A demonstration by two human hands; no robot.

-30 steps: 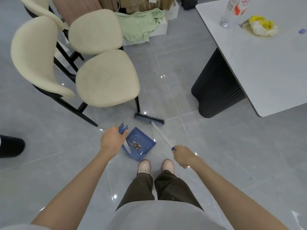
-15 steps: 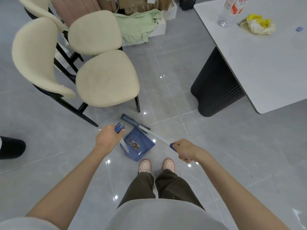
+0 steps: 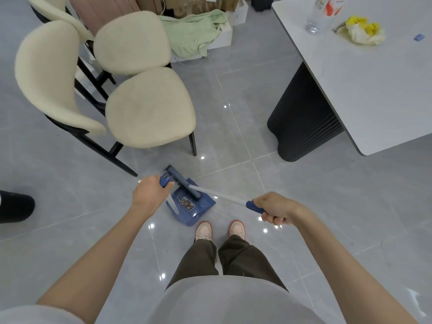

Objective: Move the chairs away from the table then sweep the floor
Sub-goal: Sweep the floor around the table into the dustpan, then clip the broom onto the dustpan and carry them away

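Blue broom (image 3: 184, 185) is lying across the dustpan (image 3: 202, 206).
Left hand (image 3: 149, 192) is gripping its handle (image 3: 166, 181), right hand (image 3: 275, 208) the broomstick (image 3: 219, 196); sticker (image 3: 185, 203) illegible.

Counts:
- Cream padded chairs on black legs: three. Nearest chair (image 3: 149, 108) centre left, second chair (image 3: 132, 43) above it, third chair (image 3: 53, 8) cut off at upper left corner.
- White-topped table on dark ribbed pedestal (image 3: 374, 90): one, right side.
- Blue-headed broom with white shaft (image 3: 217, 195): one.
- Blue plastic dustpan (image 3: 203, 204): one.
- Bare hands: two. Left hand (image 3: 149, 195), right hand (image 3: 275, 208).
- Pink sneakers: two. Left sneaker (image 3: 203, 231), right sneaker (image 3: 237, 229).
- Clear plastic bottle (image 3: 320, 17): one.
- Crumpled yellow-and-white cloth (image 3: 364, 31): one.
- Pale green cloth (image 3: 194, 33): one, top centre.
- Black shoe (image 3: 16, 206): one, left edge.
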